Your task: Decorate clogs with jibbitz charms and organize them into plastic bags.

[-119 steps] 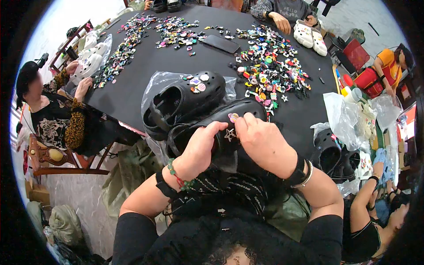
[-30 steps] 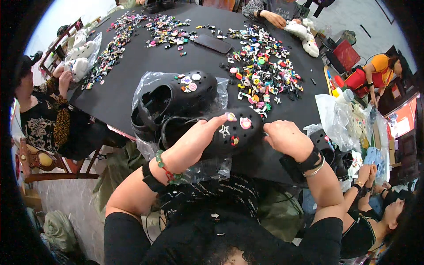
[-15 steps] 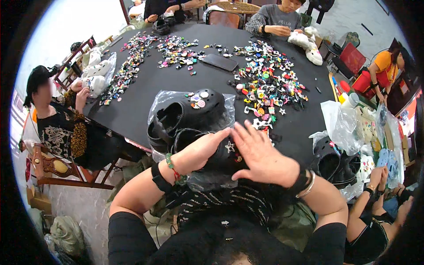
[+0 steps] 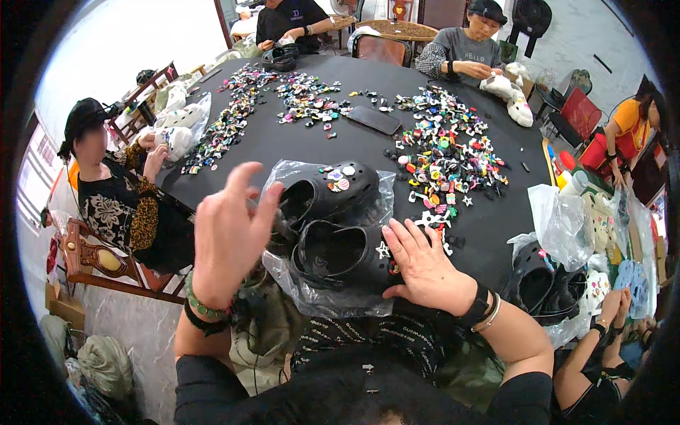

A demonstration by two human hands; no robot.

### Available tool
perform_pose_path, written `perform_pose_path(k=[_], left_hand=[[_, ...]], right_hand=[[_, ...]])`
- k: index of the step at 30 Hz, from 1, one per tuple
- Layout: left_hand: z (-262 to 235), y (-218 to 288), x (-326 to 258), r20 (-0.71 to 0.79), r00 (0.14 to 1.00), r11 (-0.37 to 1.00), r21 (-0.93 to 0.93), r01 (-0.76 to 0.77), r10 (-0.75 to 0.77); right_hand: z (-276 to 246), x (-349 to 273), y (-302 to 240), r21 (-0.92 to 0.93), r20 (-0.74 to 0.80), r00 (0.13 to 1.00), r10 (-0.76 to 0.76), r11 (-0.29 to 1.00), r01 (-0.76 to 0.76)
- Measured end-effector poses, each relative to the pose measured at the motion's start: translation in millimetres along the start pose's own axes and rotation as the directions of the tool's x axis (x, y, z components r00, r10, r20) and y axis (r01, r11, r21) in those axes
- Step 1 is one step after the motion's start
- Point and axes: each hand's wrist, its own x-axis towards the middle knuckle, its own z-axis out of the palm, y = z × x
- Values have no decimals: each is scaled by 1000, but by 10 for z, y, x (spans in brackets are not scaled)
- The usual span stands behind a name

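A pair of black foam clogs lies on a crinkled clear plastic bag at the table's near edge. The far clog bears several colourful shoe charms on its upper. My right hand is open and lies flat over the toe of the near clog, fingers stretched out. Beside those fingers a star-shaped charm shows on this clog; the rest of its toe is hidden. Raised to the left of the pair, my left hand is open and empty, its fingers apart.
Heaps of mixed shoe charms spread across the black table, with a dark phone between them. Another black pair stands at the right. Co-workers sit around, one at the left holding a white clog.
My left hand has lifted off the near clog and swung up and left, baring the clog's opening. The right hand has stayed on the toe. The view has shifted slightly.
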Motion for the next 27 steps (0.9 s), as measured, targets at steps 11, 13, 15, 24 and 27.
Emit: perform_pose_path(k=[11,13,15,24,27], left_hand=[[35,-862,-268,520,732,406,-612,678,-439],[-99,-841,-266,419,738,381,-660,648,-529],[-202,-711,-227,242,809,571,-601,559,-536],[310,-22,-8,290,951,612,-735,291,-103],[590,-152,113,427,903,572,-728,380,-56]], right_hand=[[-4,-9,10,-16,-9,1000,1,1000,-1],[3,-11,9,-9,-15,1000,-9,1000,8],[9,-14,8,-4,-15,1000,3,1000,-3],[-18,-3,-5,8,21,1000,22,1000,-22],[-17,-13,-5,11,18,1000,20,1000,-21]])
